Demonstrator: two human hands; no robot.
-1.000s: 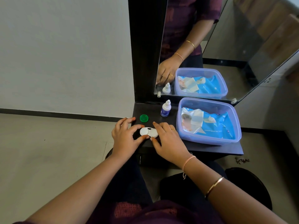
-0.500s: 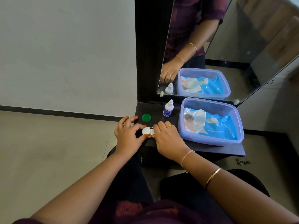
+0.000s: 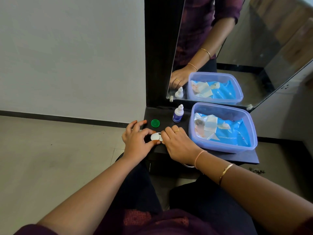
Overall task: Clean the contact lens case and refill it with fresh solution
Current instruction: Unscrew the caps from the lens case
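On the dark shelf (image 3: 169, 116), left hand (image 3: 135, 141) pinches the contact lens case (image 3: 155, 137) steady while right hand (image 3: 179, 145) closes fingers over its other cap, probably unscrewing; 1 green cap (image 3: 155, 123) already off.

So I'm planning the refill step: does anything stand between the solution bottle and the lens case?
Nothing visible does. The solution bottle stands behind the lens case on the dark shelf, with bare shelf between. The green cap lies off to the left, the plastic tub to the right.

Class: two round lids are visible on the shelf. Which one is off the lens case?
The green lid, lying alone behind the left hand; the white lid sits on the case.
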